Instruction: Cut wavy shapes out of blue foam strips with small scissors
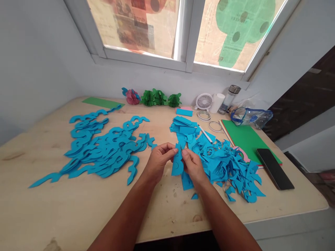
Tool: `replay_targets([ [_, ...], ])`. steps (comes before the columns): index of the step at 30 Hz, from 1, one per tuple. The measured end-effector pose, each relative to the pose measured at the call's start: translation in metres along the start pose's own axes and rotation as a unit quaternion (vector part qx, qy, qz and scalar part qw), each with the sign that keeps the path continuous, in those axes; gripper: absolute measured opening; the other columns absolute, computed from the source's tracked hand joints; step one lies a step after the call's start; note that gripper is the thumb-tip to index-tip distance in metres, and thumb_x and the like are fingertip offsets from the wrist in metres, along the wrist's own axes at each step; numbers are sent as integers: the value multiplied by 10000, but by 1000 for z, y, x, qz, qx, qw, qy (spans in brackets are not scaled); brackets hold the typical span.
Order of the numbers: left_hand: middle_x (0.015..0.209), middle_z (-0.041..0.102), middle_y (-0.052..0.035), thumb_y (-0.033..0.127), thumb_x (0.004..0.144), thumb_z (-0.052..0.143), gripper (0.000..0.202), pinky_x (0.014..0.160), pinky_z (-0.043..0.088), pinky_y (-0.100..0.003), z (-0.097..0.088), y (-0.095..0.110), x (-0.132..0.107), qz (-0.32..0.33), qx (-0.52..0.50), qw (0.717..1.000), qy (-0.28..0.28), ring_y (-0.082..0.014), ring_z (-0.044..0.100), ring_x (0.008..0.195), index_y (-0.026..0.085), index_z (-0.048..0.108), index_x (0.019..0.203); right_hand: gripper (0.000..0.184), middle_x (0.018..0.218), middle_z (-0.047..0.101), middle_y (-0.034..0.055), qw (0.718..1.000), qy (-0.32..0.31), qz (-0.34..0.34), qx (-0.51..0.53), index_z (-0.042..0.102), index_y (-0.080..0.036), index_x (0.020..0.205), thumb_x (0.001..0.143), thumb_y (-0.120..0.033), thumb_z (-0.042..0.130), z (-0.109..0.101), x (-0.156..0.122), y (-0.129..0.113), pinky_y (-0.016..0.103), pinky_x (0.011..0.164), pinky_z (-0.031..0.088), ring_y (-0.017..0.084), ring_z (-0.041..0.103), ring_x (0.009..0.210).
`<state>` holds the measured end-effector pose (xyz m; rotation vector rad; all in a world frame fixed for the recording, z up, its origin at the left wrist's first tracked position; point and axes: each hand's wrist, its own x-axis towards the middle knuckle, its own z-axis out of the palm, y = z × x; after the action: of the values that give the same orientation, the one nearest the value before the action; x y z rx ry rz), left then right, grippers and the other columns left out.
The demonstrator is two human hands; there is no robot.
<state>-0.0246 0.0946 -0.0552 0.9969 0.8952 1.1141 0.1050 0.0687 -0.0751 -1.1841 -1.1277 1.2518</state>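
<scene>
My left hand (158,162) and my right hand (193,165) are close together above the wooden tabletop (167,216). Both pinch the top of a cut blue paper piece (177,164), which hangs down between them. A small dark sliver shows between my fingertips, too small to identify. Right under my right hand and spreading right lies a messy heap of blue paper scraps (222,164). To the left of my left hand lies a neater pile of curvy blue cut-out strips (102,148). A white pen (205,134) rests on the scraps.
A black phone (274,169) lies at the right, beside stacked green craft paper (246,139). Along the back stand green paper ornaments (158,97), a pink one (132,97), a small white fan (204,101), tape rolls (203,115) and a clear pouch (251,117). The table's front edge runs below my forearms.
</scene>
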Motion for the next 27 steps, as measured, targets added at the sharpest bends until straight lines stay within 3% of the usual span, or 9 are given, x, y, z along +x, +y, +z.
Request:
replay_targets([
  [12,595,549,14,277,667,708,151,567,416,-239,-1,-3,2,-5,1,1000,-27,-112,481,568,163,617,629,450,502,332,-64,1000,-15,-4,11,426,-212,604,812,-602,513,-1,-1,4,226,392,201,90,262,430],
  [27,570,546,13,280,648,708,157,573,428,-247,0,-5,3,-15,12,1000,-16,-118,491,557,155,615,620,472,463,356,-71,1000,5,-20,-22,408,-209,579,822,-606,486,0,0,5,230,393,226,86,293,409],
])
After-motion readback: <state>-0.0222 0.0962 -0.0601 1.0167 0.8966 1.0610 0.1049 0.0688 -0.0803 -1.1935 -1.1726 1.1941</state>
